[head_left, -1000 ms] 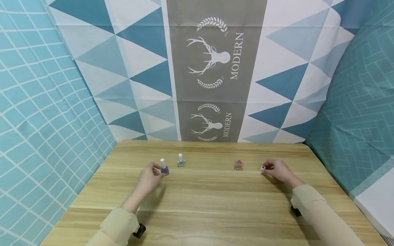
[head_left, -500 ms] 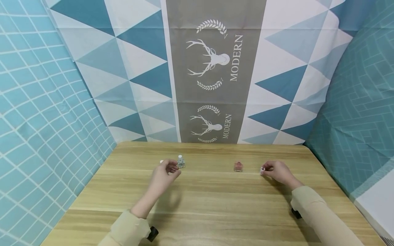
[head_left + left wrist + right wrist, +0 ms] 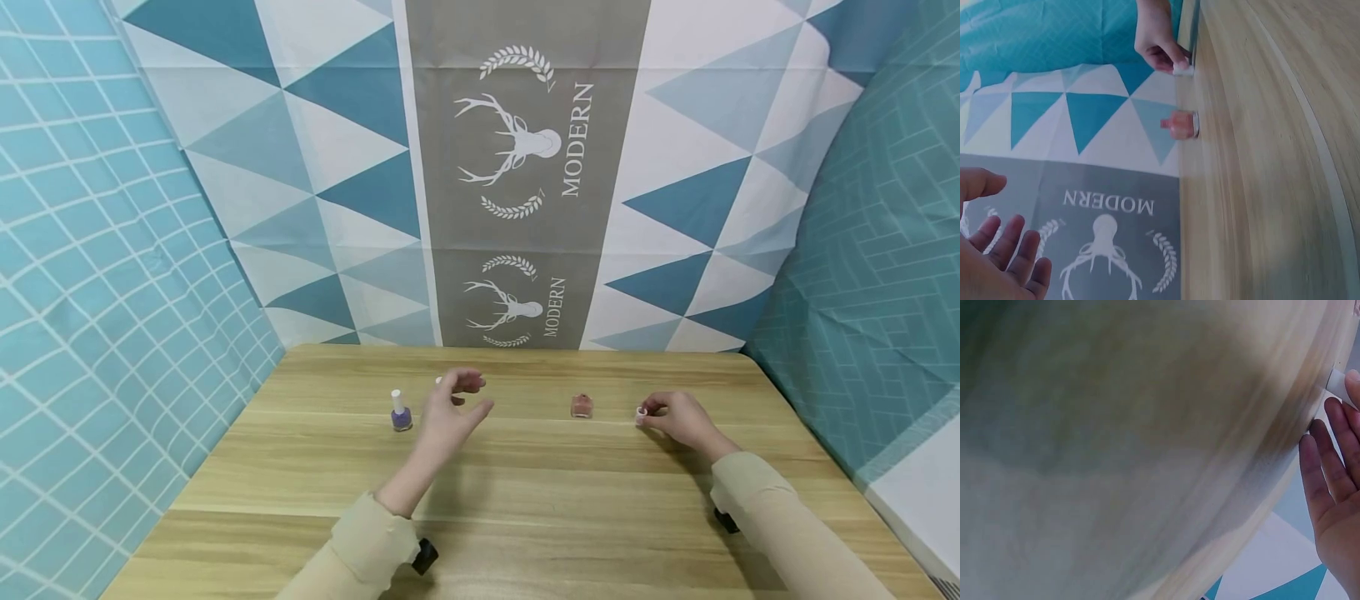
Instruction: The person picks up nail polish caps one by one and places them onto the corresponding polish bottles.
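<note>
My left hand (image 3: 444, 417) hangs over the table with thumb and fingers spread apart, holding nothing; the left wrist view shows its fingers (image 3: 1013, 240) loosely bent. Behind it, only the white cap (image 3: 438, 381) of the clear nail polish bottle peeks out. To its left a purple nail polish bottle (image 3: 402, 418) stands upright, white cap on. An uncapped pinkish-red nail polish bottle (image 3: 582, 407) stands between my two hands. At the right, my right hand (image 3: 678, 418) pinches a small white nail polish cap (image 3: 641, 416) at the table surface, its other fingers (image 3: 1329, 465) extended in the right wrist view.
The wooden table (image 3: 525, 517) runs back to a patterned cloth (image 3: 510, 167) hanging behind it. A blue checked cloth (image 3: 82, 275) lines the left side and a teal cloth (image 3: 862, 275) the right. Black bands (image 3: 425, 556) sit at both wrists.
My left hand has let go of the purple bottle and moved right, past the clear bottle, its fingers spreading. The right hand stays in place with the cap.
</note>
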The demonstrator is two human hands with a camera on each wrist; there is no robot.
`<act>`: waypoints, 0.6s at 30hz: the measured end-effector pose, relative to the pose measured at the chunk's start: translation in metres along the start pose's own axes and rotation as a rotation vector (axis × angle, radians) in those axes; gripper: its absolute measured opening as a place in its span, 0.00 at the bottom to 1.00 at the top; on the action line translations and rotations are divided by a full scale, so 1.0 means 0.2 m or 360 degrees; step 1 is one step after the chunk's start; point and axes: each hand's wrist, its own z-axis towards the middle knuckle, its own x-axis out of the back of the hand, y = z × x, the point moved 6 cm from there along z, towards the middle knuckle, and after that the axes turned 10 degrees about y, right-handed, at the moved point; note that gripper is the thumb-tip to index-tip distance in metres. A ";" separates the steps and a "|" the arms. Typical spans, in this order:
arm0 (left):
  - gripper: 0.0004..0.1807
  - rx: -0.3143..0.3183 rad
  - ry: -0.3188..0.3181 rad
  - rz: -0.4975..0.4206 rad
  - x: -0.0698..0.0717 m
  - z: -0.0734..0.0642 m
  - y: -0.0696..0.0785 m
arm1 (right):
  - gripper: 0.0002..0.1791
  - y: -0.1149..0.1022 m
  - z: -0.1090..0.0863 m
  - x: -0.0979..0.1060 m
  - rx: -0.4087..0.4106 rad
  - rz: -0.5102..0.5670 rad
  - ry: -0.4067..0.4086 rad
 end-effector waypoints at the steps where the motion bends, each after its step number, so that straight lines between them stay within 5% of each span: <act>1: 0.22 -0.0006 -0.0010 -0.0011 -0.02 0.00 0.00 | 0.09 0.00 0.00 0.00 0.0006 0.0002 0.0002; 8: 0.26 -0.0021 -0.0099 -0.0074 -0.17 0.02 0.01 | 0.08 -0.02 -0.01 0.00 0.0031 0.0009 0.0027; 18: 0.35 0.0063 -0.0294 -0.0036 -0.38 0.04 -0.07 | 0.08 -0.01 0.00 0.00 0.0050 -0.0035 0.0032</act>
